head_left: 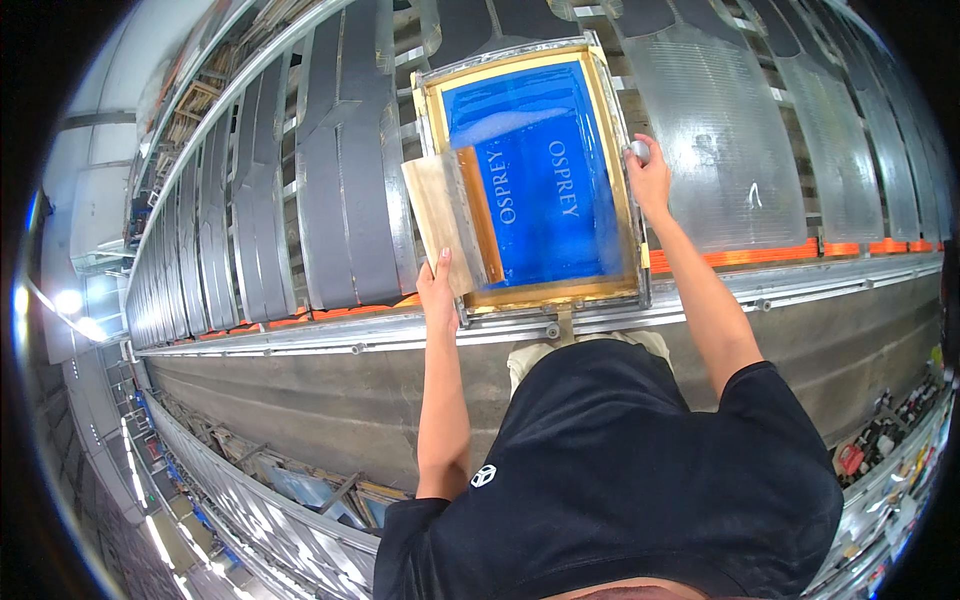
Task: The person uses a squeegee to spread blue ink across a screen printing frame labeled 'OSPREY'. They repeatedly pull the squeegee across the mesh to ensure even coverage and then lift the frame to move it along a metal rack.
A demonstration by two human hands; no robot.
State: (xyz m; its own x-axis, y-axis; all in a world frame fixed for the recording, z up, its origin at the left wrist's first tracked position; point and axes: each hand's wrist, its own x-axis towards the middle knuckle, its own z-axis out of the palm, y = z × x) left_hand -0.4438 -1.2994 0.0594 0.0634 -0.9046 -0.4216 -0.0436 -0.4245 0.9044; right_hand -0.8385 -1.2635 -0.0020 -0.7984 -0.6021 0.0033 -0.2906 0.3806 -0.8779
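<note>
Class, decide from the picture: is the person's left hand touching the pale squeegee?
Touching. The head view shows the left hand gripping the pale squeegee at its near end.

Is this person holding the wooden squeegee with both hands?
No, only the left hand holds the squeegee; the right hand is on a pale knob beside the frame.

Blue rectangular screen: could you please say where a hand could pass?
The screen looks open between the pale wooden squeegee and the yellow-edged frame at right. The left hand and squeegee crowd its left; the right hand, the frame's right.
</note>
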